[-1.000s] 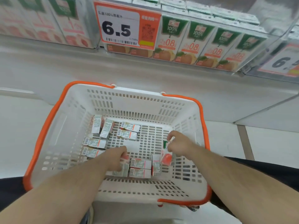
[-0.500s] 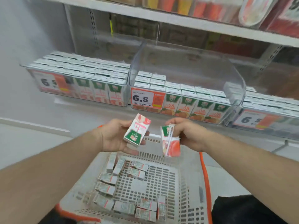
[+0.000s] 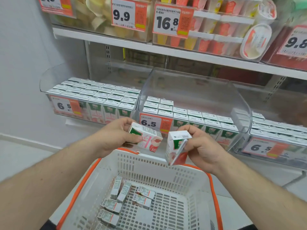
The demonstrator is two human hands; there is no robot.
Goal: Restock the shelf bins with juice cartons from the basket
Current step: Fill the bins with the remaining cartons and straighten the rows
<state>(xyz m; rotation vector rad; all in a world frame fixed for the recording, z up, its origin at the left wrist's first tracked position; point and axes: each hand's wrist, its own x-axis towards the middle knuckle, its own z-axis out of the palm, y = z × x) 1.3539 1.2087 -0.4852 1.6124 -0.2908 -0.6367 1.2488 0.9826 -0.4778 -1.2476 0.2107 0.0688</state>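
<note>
White shelf (image 3: 182, 53) against pale grey wall (image 3: 21, 63).

A second ago both my hands were down in the basket (image 3: 159, 165); now my left hand (image 3: 114, 138) and right hand (image 3: 201, 151) each hold a carton (image 3: 147, 138) up before the shelf bins (image 3: 191, 103), the right carton (image 3: 176, 147) turned upright.

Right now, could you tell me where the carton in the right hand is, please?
In the head view, the carton is held by the right hand right of centre, above the basket's far rim, in front of the middle bin.
</note>
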